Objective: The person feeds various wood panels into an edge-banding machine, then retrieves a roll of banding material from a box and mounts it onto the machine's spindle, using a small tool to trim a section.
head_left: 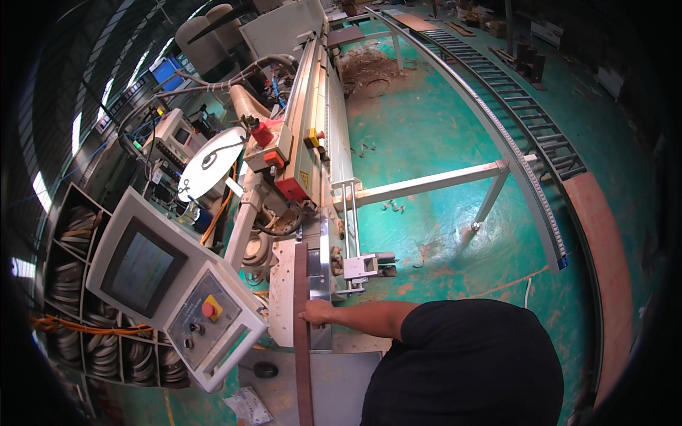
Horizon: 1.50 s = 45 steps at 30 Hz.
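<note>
My right arm, in a black sleeve (469, 355), reaches left across the machine's front. My right hand (317, 313) is closed on the side of a long, narrow brown board (302, 369), its fingertips at the board's edge. The board runs lengthwise from the lower edge of the picture onto the machine's infeed, beside a pale perforated plate (283, 284) and a shiny metal strip (320, 273). Its far end lies near the machine's opening. My left hand does not show.
A control panel (142, 266) with a screen and red stop button (211, 307) stands at left. Right of the machine are a metal bracket (366, 266), a support rail (433, 183) and a roller conveyor (526, 117). Coiled edging (67, 284) fills a rack at left.
</note>
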Each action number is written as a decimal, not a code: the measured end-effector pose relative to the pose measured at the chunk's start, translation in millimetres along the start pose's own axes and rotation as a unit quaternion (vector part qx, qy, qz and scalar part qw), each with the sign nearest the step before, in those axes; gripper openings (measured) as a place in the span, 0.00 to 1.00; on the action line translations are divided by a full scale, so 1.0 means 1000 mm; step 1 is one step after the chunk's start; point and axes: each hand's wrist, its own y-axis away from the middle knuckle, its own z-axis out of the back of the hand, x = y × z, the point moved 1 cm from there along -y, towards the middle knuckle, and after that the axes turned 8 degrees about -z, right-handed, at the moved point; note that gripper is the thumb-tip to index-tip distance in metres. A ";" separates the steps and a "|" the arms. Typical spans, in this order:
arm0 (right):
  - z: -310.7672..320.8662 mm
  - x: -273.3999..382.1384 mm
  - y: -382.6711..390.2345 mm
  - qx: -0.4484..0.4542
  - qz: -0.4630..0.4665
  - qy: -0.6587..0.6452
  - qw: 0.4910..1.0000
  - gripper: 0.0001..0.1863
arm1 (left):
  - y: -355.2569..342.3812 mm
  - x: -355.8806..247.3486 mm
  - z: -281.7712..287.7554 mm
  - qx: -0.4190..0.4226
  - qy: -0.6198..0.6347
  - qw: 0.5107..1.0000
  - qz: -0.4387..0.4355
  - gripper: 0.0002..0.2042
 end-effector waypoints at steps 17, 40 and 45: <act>0.002 0.001 0.003 0.006 0.000 -0.003 1.000 0.33 | -0.005 -0.018 0.019 -0.001 0.021 1.000 0.004 0.40; -0.001 -0.001 -0.002 -0.006 0.006 0.006 1.000 0.33 | -0.006 -0.025 0.030 0.004 0.045 0.999 0.003 0.40; -0.003 -0.001 -0.003 0.000 0.007 0.006 1.000 0.33 | -0.009 -0.033 0.039 0.004 0.049 0.999 0.010 0.40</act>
